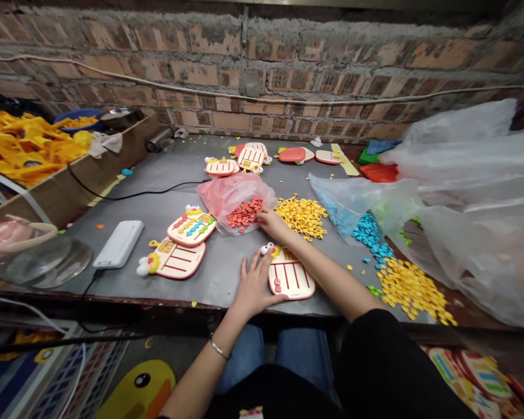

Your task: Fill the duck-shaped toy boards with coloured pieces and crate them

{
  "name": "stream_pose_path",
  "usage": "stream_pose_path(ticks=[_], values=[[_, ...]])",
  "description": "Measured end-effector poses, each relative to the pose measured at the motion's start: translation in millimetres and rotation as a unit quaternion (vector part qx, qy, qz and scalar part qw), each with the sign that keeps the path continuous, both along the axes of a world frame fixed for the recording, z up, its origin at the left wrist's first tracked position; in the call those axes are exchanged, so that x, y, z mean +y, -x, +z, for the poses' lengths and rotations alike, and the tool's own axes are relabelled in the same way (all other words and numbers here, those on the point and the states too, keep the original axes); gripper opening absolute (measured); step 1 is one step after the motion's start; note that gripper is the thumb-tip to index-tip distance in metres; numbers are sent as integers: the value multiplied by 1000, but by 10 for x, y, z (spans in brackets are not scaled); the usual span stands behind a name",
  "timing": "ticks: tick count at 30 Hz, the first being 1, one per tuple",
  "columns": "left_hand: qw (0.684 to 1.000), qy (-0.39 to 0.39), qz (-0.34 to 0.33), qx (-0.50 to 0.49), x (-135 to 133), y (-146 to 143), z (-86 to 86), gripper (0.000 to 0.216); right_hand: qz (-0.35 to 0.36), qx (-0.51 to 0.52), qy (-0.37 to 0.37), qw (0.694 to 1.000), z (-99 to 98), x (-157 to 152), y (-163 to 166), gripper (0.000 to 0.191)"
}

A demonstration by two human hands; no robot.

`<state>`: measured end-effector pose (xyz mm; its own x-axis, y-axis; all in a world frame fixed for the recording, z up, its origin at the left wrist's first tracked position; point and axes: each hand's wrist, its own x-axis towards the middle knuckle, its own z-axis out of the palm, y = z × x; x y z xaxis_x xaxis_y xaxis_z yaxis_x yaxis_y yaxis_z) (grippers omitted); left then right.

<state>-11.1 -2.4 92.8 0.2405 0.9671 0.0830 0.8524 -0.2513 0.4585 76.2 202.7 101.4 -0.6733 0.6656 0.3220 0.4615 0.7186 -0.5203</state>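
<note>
A cream toy board (292, 280) with a red rim, dark slots and a bug-eyed chick head lies at the table's front edge. Two small red pieces sit at the lower end of its leftmost slot. My left hand (254, 289) lies spread along the board's left side, its thumb reaching to the lower edge. My right hand (271, 223) reaches over the board to a heap of small red pieces (243, 213) at the mouth of a clear bag (240, 189). Its fingers are bent together, and their tips are too small to make out. Just right of it lies a yellow heap (303, 215).
To the left, a board with coloured pieces (191, 227) overlaps another slotted board (181, 260). A white power bank (119, 244) lies farther left. Blue pieces (367, 230), more yellow pieces (413, 288) and large plastic bags (471, 221) are right. More boards (251, 156) lie near the brick wall.
</note>
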Motion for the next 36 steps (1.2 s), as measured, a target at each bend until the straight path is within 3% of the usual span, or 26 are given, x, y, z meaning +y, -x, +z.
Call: stream_pose_path(ticks=[7,10,13,19,24,28,32,36], values=[[1000,-7,3,3,-3,-8,7,109,-44,127,83,987,216,-430,-844,10],[1000,-13,-1,2,-1,-2,-7,106,-35,97,117,988,279,-708,-1178,11],[1000,-15,-6,1,1,0,-10,105,-47,34,99,993,255,-891,-1334,10],[1000,-15,-1,6,-9,-15,23,101,-83,-38,45,995,140,-967,-1310,11],[1000,-4,6,8,-12,-20,39,104,-61,-10,136,989,150,-1090,-1428,19],[1000,-1,-5,4,-7,-11,16,106,-65,47,171,982,79,-1160,-1213,24],[1000,1,-2,6,-13,4,-6,106,-6,68,199,978,63,-1174,-874,21],[1000,2,-3,-3,-14,7,7,107,63,34,271,960,156,-1018,-854,29]])
